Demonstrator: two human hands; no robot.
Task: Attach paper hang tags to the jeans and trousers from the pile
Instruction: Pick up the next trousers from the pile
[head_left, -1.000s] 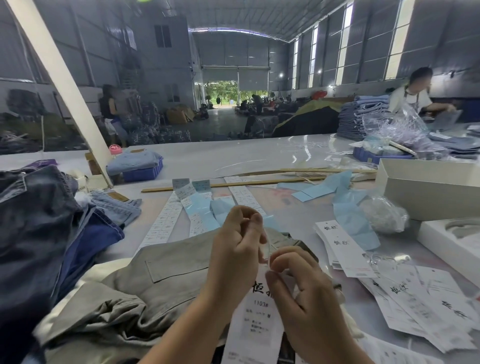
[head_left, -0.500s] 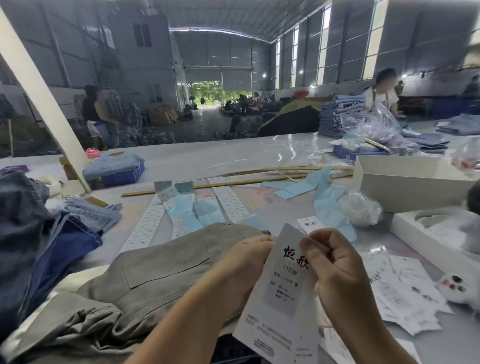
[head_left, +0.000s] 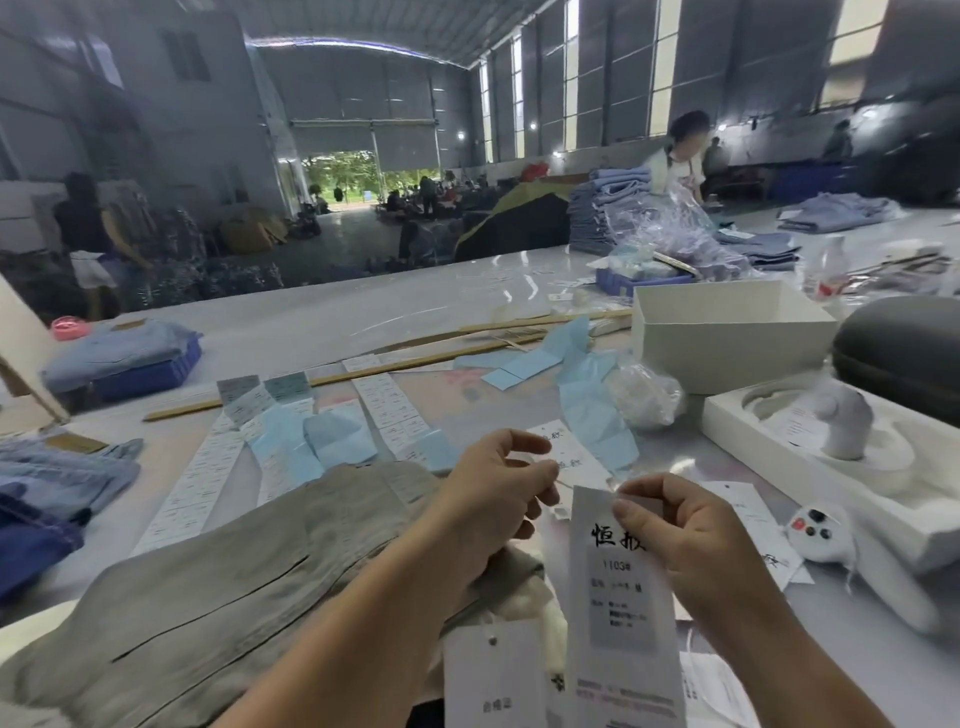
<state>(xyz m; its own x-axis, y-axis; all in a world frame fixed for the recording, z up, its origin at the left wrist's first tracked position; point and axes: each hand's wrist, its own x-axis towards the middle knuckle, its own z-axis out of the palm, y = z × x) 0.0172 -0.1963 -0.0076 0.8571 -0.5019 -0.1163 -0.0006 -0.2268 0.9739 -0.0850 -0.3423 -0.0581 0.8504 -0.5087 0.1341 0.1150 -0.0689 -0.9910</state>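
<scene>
Counted two hands in shot. Right hand (head_left: 691, 540) pinched the top edge of one long white hang tag (head_left: 621, 618), thumb curled over the front, printed face toward the camera. Tag hung long axis roughly up-and-down, top end at the fingers, bottom end running off the lower edge of the frame, tilted a touch. Left hand (head_left: 498, 499) sat just beside it with fingers loosely curled, thumb and forefinger tips close together; couldn't tell if anything thin was pinched there, too small and blurry.

Spotted a second white tag (head_left: 493, 675) lower down, left of the held one, lying over the edge of the grey-khaki trousers (head_left: 234, 587), small hole near its top. Trousers spread flat across the near table (head_left: 363, 317), under both forearms.

Off to the left, a heap of blue jeans (head_left: 57, 483), at least two pairs, exact count not clear. More loose white tags (head_left: 566, 452) scattered beyond the hands, several, not countable. Behind those, long strips of white stickers (head_left: 192, 488), about three, plus pale blue backing paper (head_left: 597, 415) in several pieces. One open white box (head_left: 727, 332) far right.
</scene>
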